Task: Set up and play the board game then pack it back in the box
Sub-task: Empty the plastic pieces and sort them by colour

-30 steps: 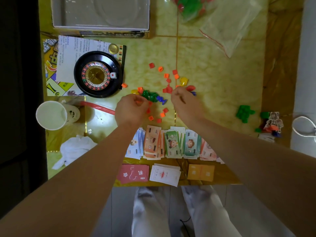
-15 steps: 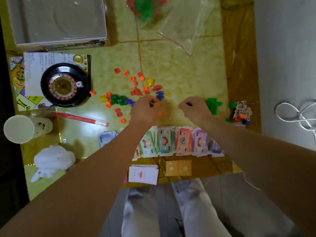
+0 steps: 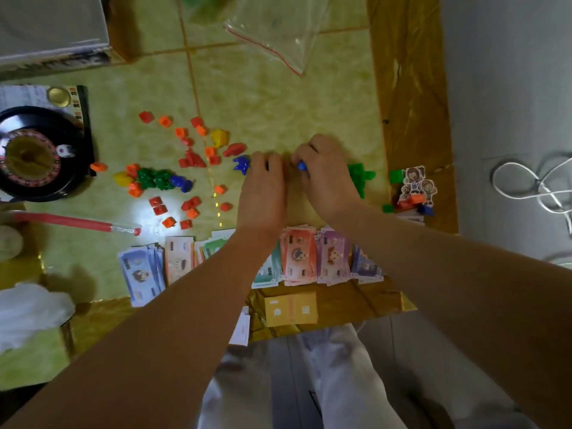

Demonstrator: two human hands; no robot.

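Observation:
Small red and orange plastic pieces (image 3: 192, 159) lie scattered on the yellow-green table (image 3: 278, 113), with green pieces (image 3: 153, 178), yellow ones and blue ones among them. My right hand (image 3: 328, 178) pinches a blue piece (image 3: 301, 165) just left of a pile of green houses (image 3: 360, 174). My left hand (image 3: 266, 187) lies beside it with fingers curled down; another blue piece (image 3: 241, 164) sits at its fingertips. Paper money (image 3: 312, 258) is laid in a row under my forearms. A roulette wheel (image 3: 34, 156) stands at the left.
The open game box (image 3: 52, 29) is at the top left and a clear zip bag (image 3: 278, 29) at the top. Cardboard character figures (image 3: 418, 184) stand near the right edge. Orange cards (image 3: 291, 308) lie at the near edge. A white cable (image 3: 532, 184) lies right of the table.
Both hands have shifted right, away from the cluster of red and green pieces, and come together beside the green houses. The view has swung right, pushing the wheel and box toward the left edge.

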